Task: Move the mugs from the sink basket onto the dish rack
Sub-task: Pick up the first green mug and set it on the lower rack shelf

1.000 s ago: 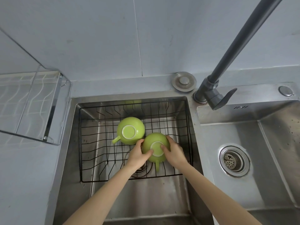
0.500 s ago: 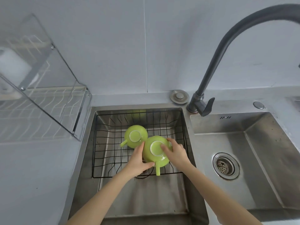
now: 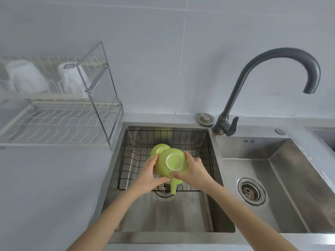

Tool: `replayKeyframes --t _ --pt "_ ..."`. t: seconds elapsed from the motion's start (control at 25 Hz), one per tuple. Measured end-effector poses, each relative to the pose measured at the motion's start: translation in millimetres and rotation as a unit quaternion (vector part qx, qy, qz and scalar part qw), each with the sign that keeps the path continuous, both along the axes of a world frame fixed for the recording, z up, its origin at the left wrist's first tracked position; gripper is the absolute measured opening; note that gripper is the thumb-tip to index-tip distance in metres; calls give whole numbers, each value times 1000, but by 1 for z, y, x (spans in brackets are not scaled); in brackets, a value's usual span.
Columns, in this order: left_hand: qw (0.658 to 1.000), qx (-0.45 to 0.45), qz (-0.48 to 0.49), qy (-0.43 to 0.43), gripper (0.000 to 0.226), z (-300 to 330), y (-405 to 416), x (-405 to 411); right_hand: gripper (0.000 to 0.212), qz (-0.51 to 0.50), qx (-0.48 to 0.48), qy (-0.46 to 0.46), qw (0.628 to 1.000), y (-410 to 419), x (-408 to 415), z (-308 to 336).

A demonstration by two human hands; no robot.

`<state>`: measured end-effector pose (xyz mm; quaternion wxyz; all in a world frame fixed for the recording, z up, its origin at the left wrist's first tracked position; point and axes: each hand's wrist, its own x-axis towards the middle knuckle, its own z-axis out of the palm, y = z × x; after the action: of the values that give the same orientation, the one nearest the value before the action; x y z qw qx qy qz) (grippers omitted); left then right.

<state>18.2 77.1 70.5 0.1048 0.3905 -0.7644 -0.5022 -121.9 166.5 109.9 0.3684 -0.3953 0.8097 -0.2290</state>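
Your left hand (image 3: 151, 175) and right hand (image 3: 194, 171) together grasp one green mug (image 3: 171, 164), one hand on each side of its body. The mug is upside down, base ring facing up, with its handle pointing toward you. It appears lifted clear of the wire sink basket (image 3: 192, 140), though the contact beneath it is hidden by the mug and your hands.

A second green mug (image 3: 158, 148) is just behind the first, on the far left side, also upside down in the basket. It is partly covered by the held mug; whether the two touch cannot be told. The basket sits in the left sink (image 3: 137, 218); the right sink (image 3: 272, 178) and the tap (image 3: 253, 73) lie to the right.

The dish rack (image 3: 59, 122) stands on the bench (image 3: 47, 187) to the left of the sinks. Its lower tier shows no green mug. Pale cups (image 3: 23, 77) stand on its upper tier.

Progress, as judged: the task is at an early stage. No green mug has reached the rack. The first mug is in hand and must be carried left to the rack; the second remains to be collected afterwards.
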Motion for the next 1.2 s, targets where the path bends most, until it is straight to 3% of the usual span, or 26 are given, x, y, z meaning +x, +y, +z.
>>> replayKeyframes --t 0.76,1.2 --pt "996 -92 -1 -18 89 27 -80 204 95 -4 -30 -4 1000 -87 200 21" --pt "992 -121 -19 -9 89 35 -163 253 95 -11 -48 29 998 -160 254 31"
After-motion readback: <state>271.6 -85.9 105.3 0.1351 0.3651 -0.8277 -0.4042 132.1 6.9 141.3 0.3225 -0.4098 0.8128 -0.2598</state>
